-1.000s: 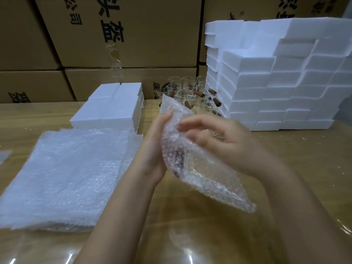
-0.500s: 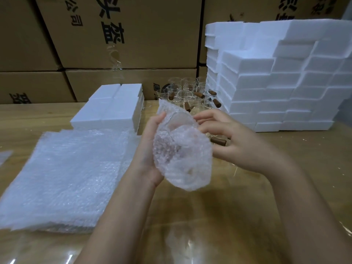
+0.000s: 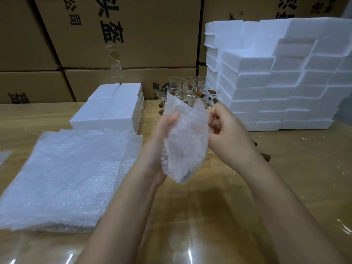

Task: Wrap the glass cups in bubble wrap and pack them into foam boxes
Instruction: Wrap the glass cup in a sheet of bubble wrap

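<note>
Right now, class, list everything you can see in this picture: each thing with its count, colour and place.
bundle: one, clear bubble wrap, held between both hands
bubble wrap sheets: one stack, clear, table's left
foam boxes: many, white, tall stack on the right
small foam stack: one, white, behind the sheets
glass cups: several, clear with brown parts, back of table
cardboard boxes: several, brown, behind the table
table: one, wooden
left hand: grips the bundle
right hand: pinches its edge

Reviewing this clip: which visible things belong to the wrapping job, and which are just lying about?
Job: bubble-wrap bundle held by left hand and right hand; bubble-wrap sheets; glass cups; foam boxes.
Lying about: cardboard cartons; small wrap scrap, far left.
</note>
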### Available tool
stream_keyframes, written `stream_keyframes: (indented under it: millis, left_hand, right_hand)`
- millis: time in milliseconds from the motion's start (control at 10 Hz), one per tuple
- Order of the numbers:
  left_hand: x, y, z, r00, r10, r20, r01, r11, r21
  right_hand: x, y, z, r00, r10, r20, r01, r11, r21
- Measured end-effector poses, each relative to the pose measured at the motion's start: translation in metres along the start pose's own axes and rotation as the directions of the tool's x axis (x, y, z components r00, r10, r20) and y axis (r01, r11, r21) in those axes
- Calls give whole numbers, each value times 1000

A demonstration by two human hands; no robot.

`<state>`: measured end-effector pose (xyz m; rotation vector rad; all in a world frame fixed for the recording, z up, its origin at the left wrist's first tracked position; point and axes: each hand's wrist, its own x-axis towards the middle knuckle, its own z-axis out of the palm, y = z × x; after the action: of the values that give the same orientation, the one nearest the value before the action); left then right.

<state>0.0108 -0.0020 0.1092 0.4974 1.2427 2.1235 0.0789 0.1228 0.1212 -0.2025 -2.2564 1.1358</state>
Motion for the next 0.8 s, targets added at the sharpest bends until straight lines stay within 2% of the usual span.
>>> stream_keyframes:
  millis: [100,200,300,500,600,700,800]
  left_hand:
    - [8,5,7,999,12,51,-22,981,194]
    - [9,7,9,993,62,96,-89,948,304]
    - [7,1,7,984,47,172,-119,890,439]
    - [-1,-4,5,977,94,189,-172,875,452]
    - [1,-10,9,990,101,103,-133,915,381]
    - [7,-11,9,998,31,52,-33,999,35]
    - [13,-5,2,1000,10,3,-9,956,-293]
  right_hand:
    - [1,-2,-4,997,74,29,-76,994,77]
    - [2,-2,-8,989,136,65,-139,989,42]
    - [3,-1,-6,985,149,91,-147,989,-29]
    - [-1,-1,-3,986,160,56,-154,983,-105]
    - [3,1,0,973,225,51,-226,974,18]
    - [4,2,-3,983,183,20,-184,977,103]
    - [0,-6,-12,990,-29,-138,41,996,83]
